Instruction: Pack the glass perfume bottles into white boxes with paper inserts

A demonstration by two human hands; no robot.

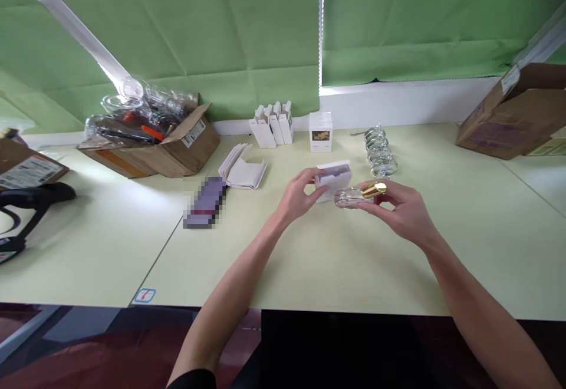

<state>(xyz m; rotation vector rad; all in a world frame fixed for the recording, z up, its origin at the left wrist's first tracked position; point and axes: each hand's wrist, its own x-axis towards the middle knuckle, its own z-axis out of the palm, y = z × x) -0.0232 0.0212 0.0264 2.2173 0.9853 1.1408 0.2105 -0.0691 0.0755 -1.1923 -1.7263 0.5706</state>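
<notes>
My left hand [300, 193] grips a small white box [335, 172] by its left side. The top of the box is open and faces up toward me. Close against its front right, my right hand [404, 209] holds a clear glass perfume bottle [349, 197] with a shiny gold cap [374, 189]. The bottle lies sideways, its glass base pointing left and its cap to the right. Behind my right hand, several glass bottles [378, 148] stand in a row. A closed white box with a picture [321, 132] is set farther back, near several upright white cartons [272, 125].
Folded white sheets [244, 171] and a blurred purple item [206, 202] lie to the left. Farther left sit a cardboard box of plastic-wrapped goods [177, 150] and a black stand [30, 212]. Another cardboard box [508, 118] is at the right, and green blinds [212, 35] hang behind.
</notes>
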